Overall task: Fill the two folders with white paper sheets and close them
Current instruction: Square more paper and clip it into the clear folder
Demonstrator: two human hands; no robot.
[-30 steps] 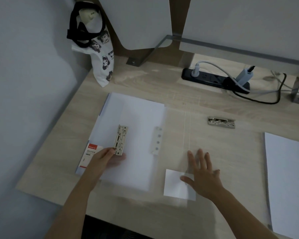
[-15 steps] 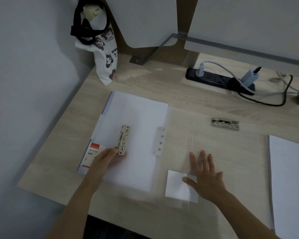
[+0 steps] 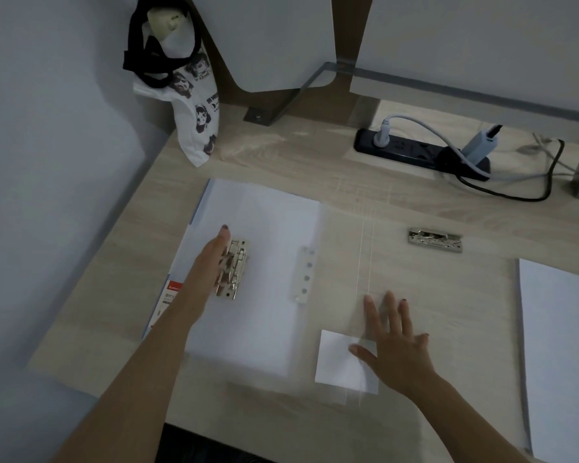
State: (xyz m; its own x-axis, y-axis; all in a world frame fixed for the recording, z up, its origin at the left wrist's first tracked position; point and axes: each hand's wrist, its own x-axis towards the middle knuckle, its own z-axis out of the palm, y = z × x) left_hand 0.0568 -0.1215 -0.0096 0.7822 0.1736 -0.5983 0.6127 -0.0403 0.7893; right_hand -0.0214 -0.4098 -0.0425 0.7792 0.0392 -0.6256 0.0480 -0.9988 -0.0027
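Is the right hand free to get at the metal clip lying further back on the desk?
Probably yes. The right hand rests flat and empty on the transparent cover, and nothing lies between it and the metal clip.

Your left hand hides part of the metal clip and the red label, whose print is unreadable, while the right paper stack runs off the frame edge.
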